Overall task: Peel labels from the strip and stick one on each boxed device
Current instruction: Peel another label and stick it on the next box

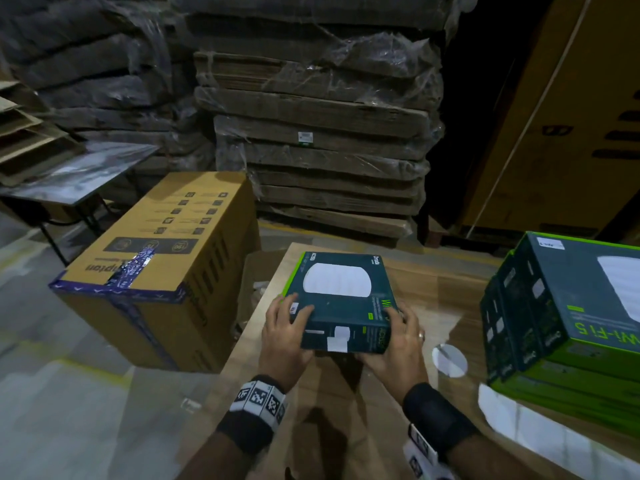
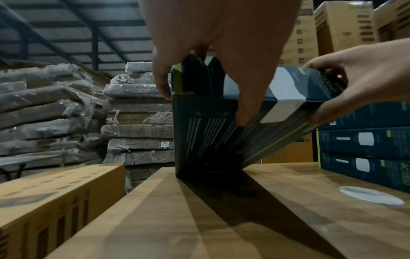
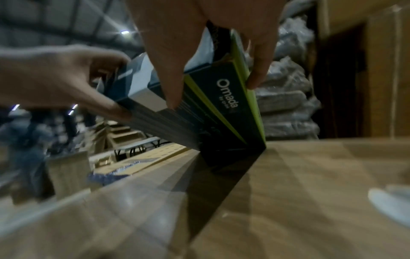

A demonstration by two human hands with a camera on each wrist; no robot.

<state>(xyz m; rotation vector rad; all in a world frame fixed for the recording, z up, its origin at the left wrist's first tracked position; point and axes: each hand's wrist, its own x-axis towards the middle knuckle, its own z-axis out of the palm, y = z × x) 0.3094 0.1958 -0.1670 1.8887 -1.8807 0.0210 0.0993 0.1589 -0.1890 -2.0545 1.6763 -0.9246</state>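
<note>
A dark teal boxed device (image 1: pixel 343 299) with green edges is tilted, its far edge resting on the cardboard work surface (image 1: pixel 433 292). My left hand (image 1: pixel 291 315) grips its near left corner, fingers on top beside a small white label (image 1: pixel 294 308). My right hand (image 1: pixel 398 322) grips the near right corner. In the left wrist view my thumb (image 2: pixel 246 112) presses the box's (image 2: pixel 210 133) underside. In the right wrist view the thumb (image 3: pixel 173 87) and a finger (image 3: pixel 258 77) clamp the box (image 3: pixel 226 105). No label strip is clearly visible.
A stack of the same boxed devices (image 1: pixel 568 317) stands at the right, the top one bearing a white label (image 1: pixel 550 243). A white disc (image 1: pixel 449 360) lies between it and my hands. A large brown carton (image 1: pixel 156 265) sits left; film-wrapped flat cartons (image 1: pixel 318 150) rise behind.
</note>
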